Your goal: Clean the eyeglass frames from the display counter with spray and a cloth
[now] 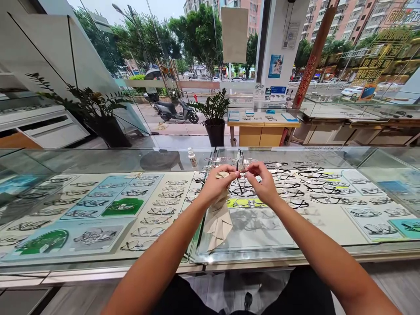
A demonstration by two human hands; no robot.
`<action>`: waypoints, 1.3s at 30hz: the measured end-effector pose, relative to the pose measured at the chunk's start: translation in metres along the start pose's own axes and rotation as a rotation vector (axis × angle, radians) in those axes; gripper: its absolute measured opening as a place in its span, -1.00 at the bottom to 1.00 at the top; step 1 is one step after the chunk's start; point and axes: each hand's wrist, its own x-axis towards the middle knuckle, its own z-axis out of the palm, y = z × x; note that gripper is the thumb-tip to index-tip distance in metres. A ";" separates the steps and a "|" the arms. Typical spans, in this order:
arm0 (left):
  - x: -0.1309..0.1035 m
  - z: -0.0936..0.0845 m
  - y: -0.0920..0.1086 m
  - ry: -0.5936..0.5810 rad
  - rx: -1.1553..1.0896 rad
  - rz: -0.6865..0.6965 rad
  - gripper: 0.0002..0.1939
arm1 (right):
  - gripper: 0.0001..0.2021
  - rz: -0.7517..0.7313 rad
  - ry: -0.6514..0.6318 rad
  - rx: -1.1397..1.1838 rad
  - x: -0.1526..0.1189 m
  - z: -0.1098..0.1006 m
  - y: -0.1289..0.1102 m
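Both hands hold a pair of dark-framed eyeglasses (242, 159) up above the glass counter, the frame turned on edge. My left hand (219, 183) is closed, its thumb and forefinger pinching the near side of the eyeglasses. A beige cleaning cloth (219, 225) is also held in that hand and hangs down to the counter top. My right hand (263, 181) pinches the eyeglasses from the other side with thumb and fingers. Fingers partly cover the lower part of the frame. A small white bottle (192, 158) stands on the counter, left of and beyond my left hand.
Beneath the glass counter top (262, 234), many eyeglasses lie in rows on both sides. Dark legs and a grey floor show below the counter's near edge. Beyond it stand a potted plant (215, 120), a wooden display table (262, 131) and a large shop window facing the street.
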 end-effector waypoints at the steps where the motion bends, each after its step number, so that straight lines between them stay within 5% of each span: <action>1: -0.001 0.001 0.000 0.006 0.005 0.002 -0.52 | -0.80 0.063 -0.002 0.066 0.002 0.001 0.002; 7: -0.003 0.001 -0.003 -0.007 0.114 0.082 -0.55 | -0.69 0.328 -0.085 0.368 0.011 -0.001 0.010; 15: 0.002 -0.002 -0.011 -0.009 0.122 0.087 -0.58 | -0.78 0.427 -0.124 0.483 0.010 -0.006 0.003; 27: 0.012 -0.017 -0.012 -0.023 0.133 0.057 -0.57 | -0.82 0.469 -0.130 0.570 0.013 -0.014 0.009; 39: 0.022 -0.052 -0.004 -0.148 -0.142 -0.066 -0.72 | -0.87 0.442 -0.307 0.664 0.018 -0.029 0.007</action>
